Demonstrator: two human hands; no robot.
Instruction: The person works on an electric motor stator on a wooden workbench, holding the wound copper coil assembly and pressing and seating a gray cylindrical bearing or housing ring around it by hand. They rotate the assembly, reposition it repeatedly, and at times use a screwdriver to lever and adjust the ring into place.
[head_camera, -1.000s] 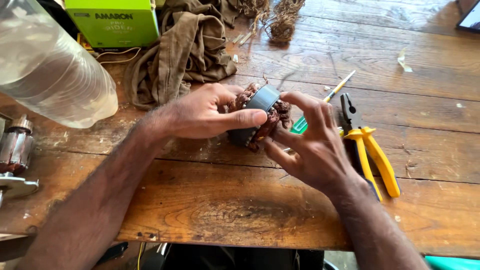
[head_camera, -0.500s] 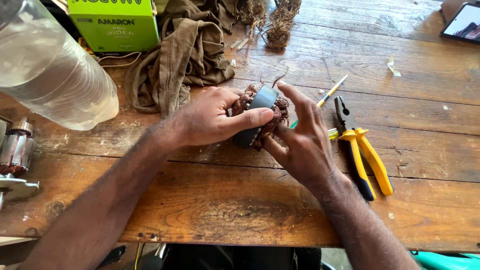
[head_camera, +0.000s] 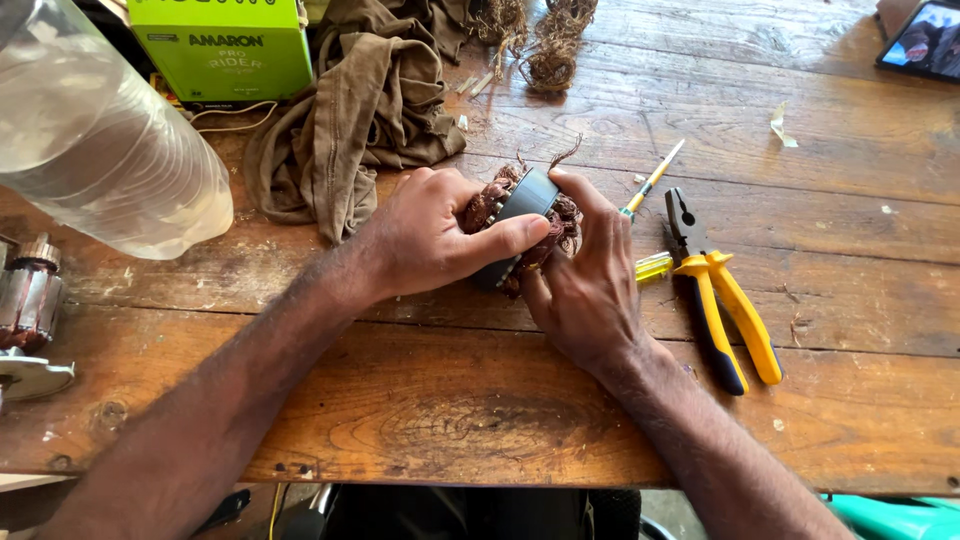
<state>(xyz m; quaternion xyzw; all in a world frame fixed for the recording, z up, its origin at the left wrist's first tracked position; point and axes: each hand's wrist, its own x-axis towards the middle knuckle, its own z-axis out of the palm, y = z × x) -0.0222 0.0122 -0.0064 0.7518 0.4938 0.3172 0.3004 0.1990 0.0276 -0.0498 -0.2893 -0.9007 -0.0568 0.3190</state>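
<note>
Both hands gripped a motor stator (head_camera: 525, 205) wound with copper wire: left hand (head_camera: 432, 238) fingers closed over it, right hand (head_camera: 585, 275) fingers clasping its side, yellow-handled pliers (head_camera: 722, 295) nearby on the table (head_camera: 450, 420).

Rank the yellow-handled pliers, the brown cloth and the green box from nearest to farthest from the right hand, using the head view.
1. Yellow-handled pliers: just right of the right hand, on the wooden table.
2. Brown cloth: crumpled, up and to the left, beyond the left hand.
3. Green box: far top-left corner.
</note>
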